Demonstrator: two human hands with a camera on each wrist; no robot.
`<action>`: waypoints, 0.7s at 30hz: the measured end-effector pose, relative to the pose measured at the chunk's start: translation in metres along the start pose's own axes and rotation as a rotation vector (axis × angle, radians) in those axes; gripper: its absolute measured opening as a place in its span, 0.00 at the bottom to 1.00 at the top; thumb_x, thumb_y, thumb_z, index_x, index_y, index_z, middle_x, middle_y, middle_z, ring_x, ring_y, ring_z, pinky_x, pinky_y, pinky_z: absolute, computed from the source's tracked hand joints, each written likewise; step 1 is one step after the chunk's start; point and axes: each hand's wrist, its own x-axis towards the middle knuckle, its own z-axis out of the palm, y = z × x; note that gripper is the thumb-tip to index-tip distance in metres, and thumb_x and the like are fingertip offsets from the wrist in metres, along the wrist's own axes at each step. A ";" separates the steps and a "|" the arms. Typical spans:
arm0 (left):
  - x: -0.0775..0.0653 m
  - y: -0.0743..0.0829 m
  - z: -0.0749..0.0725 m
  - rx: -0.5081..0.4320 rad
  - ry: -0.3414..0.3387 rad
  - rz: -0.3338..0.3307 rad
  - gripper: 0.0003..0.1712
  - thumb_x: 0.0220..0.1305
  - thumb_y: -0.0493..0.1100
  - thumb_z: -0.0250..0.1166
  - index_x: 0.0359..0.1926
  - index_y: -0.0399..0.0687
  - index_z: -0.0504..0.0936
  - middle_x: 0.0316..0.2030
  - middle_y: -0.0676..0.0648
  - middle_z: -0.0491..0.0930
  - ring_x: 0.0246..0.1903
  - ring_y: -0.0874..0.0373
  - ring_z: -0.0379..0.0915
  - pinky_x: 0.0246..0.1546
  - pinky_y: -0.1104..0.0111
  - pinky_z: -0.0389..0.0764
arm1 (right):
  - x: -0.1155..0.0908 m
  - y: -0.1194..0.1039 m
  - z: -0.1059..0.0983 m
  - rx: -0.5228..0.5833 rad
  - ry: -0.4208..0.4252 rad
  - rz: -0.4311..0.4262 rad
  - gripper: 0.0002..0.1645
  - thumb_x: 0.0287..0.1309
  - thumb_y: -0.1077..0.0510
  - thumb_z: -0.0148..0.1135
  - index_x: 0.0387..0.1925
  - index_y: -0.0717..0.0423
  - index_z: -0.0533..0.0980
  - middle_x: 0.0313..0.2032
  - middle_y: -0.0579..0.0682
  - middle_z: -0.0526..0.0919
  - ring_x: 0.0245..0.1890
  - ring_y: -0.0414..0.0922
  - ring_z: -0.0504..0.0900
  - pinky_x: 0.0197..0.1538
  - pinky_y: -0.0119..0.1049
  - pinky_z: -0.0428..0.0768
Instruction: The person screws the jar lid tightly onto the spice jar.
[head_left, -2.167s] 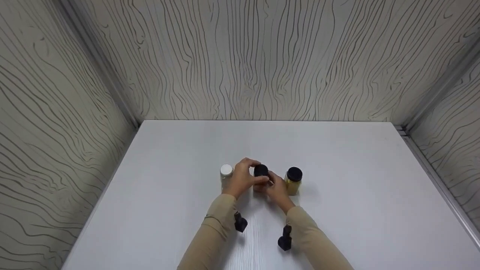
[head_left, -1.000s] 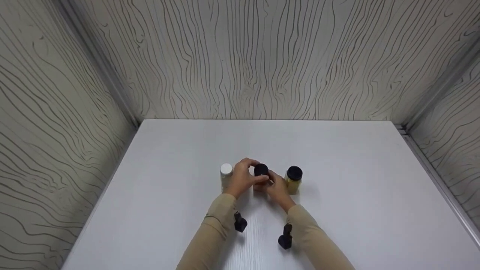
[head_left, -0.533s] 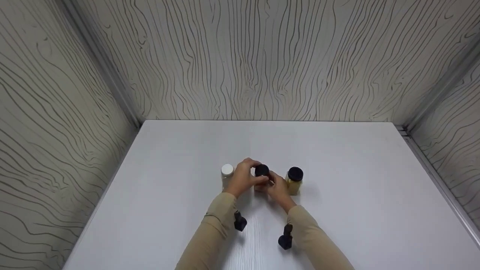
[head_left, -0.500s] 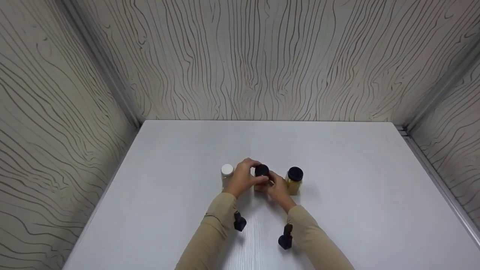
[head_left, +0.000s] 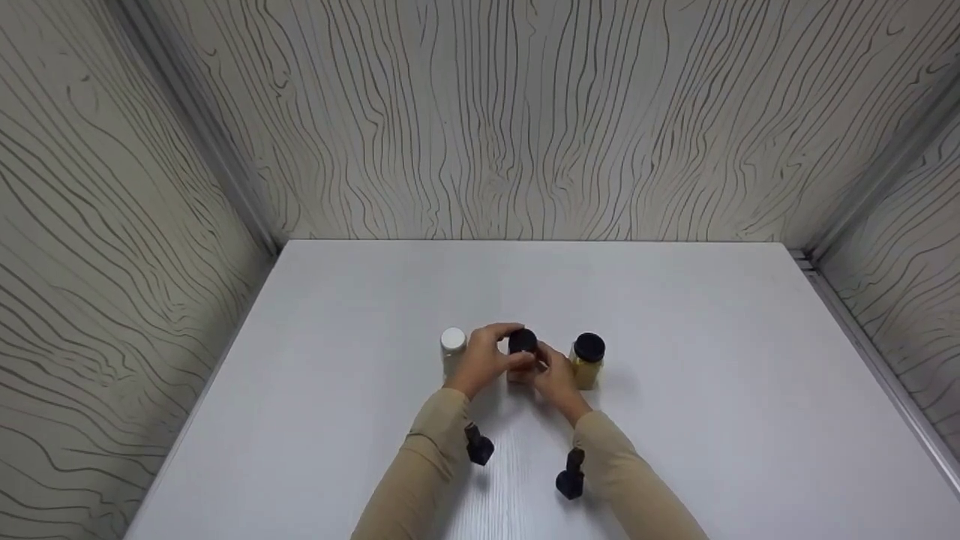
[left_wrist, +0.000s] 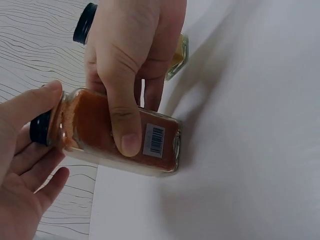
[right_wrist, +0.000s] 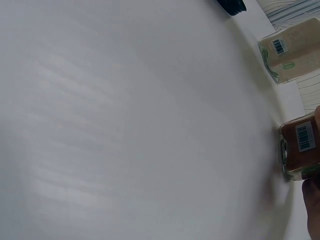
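A glass spice jar (left_wrist: 90, 120) of orange-red powder, with a barcode label and a black lid (head_left: 523, 341), stands between the hands in the head view. My left hand (head_left: 484, 361) grips the lid, thumb on the near side and fingers on the far side. Lower down, my right hand (head_left: 556, 377) holds the jar's body; its thumb (left_wrist: 125, 125) lies across the glass beside the label. Left of the jar is a white-lidded jar (head_left: 453, 341) of pale powder, partly behind the left hand. To the right stands a black-lidded jar (head_left: 587, 364) with yellow contents.
All three jars are on a white table (head_left: 360, 300), in a row. Patterned panels (head_left: 480, 120) rise behind it and at both sides. A dark wrist camera (head_left: 481, 450) hangs below the left sleeve, another camera (head_left: 570, 484) below the right.
The left hand's fingers have shifted slightly round the lid, and its knuckles sit a little lower. The right hand and the jars stay in place.
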 end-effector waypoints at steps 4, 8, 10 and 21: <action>0.000 0.002 0.000 0.017 0.006 -0.009 0.29 0.55 0.44 0.72 0.56 0.35 0.79 0.54 0.37 0.81 0.57 0.45 0.77 0.62 0.56 0.77 | -0.001 0.001 0.000 -0.010 0.001 -0.025 0.31 0.45 0.77 0.56 0.56 0.73 0.72 0.55 0.71 0.78 0.58 0.63 0.77 0.63 0.51 0.77; -0.001 0.004 0.000 0.036 0.003 -0.031 0.29 0.55 0.45 0.72 0.56 0.36 0.79 0.54 0.37 0.81 0.58 0.46 0.77 0.62 0.57 0.78 | -0.001 0.002 -0.001 0.014 -0.001 -0.042 0.34 0.42 0.79 0.52 0.57 0.75 0.71 0.54 0.71 0.78 0.58 0.64 0.77 0.63 0.51 0.77; -0.001 0.005 0.000 0.044 0.000 -0.046 0.29 0.55 0.45 0.72 0.57 0.37 0.78 0.55 0.38 0.81 0.58 0.47 0.77 0.62 0.58 0.77 | -0.001 0.002 0.000 0.029 -0.001 -0.048 0.34 0.41 0.79 0.53 0.57 0.76 0.70 0.54 0.72 0.78 0.58 0.65 0.77 0.63 0.52 0.77; -0.001 0.009 0.008 0.139 0.119 0.004 0.30 0.49 0.47 0.76 0.51 0.38 0.80 0.47 0.41 0.81 0.50 0.50 0.78 0.57 0.60 0.80 | 0.000 0.004 0.000 -0.025 0.043 -0.087 0.29 0.46 0.77 0.56 0.55 0.75 0.73 0.52 0.72 0.80 0.57 0.64 0.78 0.62 0.54 0.77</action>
